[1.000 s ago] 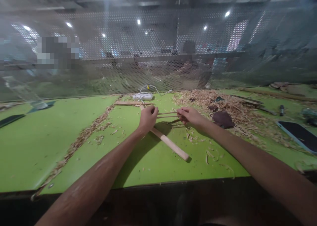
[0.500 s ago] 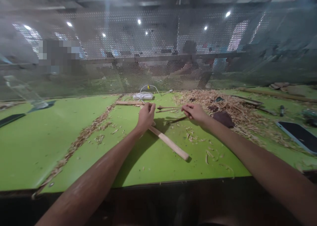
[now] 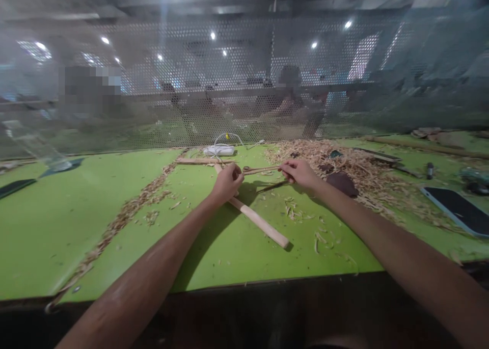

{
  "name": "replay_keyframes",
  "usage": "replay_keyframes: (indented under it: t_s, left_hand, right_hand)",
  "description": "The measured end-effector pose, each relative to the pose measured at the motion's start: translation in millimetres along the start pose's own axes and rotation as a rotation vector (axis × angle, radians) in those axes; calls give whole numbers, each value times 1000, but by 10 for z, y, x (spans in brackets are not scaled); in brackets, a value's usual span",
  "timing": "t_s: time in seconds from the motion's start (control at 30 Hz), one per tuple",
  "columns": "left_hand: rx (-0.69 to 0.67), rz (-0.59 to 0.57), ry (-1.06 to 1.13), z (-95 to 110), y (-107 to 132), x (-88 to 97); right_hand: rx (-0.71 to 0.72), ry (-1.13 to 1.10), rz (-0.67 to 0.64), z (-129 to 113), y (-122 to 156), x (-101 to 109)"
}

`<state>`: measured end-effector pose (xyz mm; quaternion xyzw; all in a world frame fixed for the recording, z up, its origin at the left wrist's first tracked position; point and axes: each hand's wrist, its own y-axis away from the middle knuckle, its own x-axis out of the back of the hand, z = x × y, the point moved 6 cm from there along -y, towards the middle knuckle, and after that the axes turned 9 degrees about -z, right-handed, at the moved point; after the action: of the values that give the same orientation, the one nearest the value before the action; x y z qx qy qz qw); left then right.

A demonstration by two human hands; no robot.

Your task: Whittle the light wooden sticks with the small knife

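Note:
My right hand (image 3: 300,173) pinches a pair of thin wooden sticks (image 3: 264,170) that point left above the table. Their far ends, with a small rounded, loop-like tip, come right up to the fingers of my left hand (image 3: 228,180). Those fingers are closed in a pinch, and whatever lies between them is hidden. Beneath my left hand a pale square-edged wooden bar (image 3: 263,225) slants across the green table. A slim dark pointed tool (image 3: 272,187) lies below the sticks. Behind my left hand rests a flat wooden strip (image 3: 198,161).
A heap of wood shavings (image 3: 367,173) with a dark brown lump (image 3: 343,184) covers the right side. A phone (image 3: 458,210) lies further right. A white power strip (image 3: 219,150) with a cable sits near the mesh screen (image 3: 237,104). A clear bottle (image 3: 42,148) stands left.
The sticks, apart at their left ends before, now lie almost together, and their tip looks turned. My left fingers have shifted slightly toward them. My right hand has hardly moved.

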<state>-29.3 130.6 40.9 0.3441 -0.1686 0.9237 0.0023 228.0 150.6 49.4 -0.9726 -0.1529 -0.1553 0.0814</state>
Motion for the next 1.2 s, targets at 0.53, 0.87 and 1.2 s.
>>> replay_keyframes:
  t_s: [0.53,0.87,1.2]
  left_hand:
    - [-201,-311,-130,-13,-21,-236]
    - [-26,-198,191,-153,-55,-96]
    - [153,-27,582,-286,-100,-24]
  right_hand:
    - [-27,-160,-95,34,3,-134]
    - [-74,-299,20,49,21,-43]
    - [-72,-319,212,167,-42,172]
